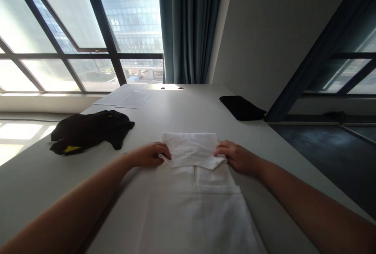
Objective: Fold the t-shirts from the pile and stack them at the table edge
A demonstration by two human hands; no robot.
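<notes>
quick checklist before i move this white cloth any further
1. Left hand on the cloth: ok, gripping the left edge of the folded flap.
2. Right hand on the cloth: ok, gripping the flap's right edge.
3. Flap smooth: not ok, its near edge looks wavy.
4. Black garment out of the way: ok, apart on the left.
5. Papers apart from the white cloth: ok, farther up the table.
6. Cloth's underside smooth: cannot tell, hidden.
</notes>
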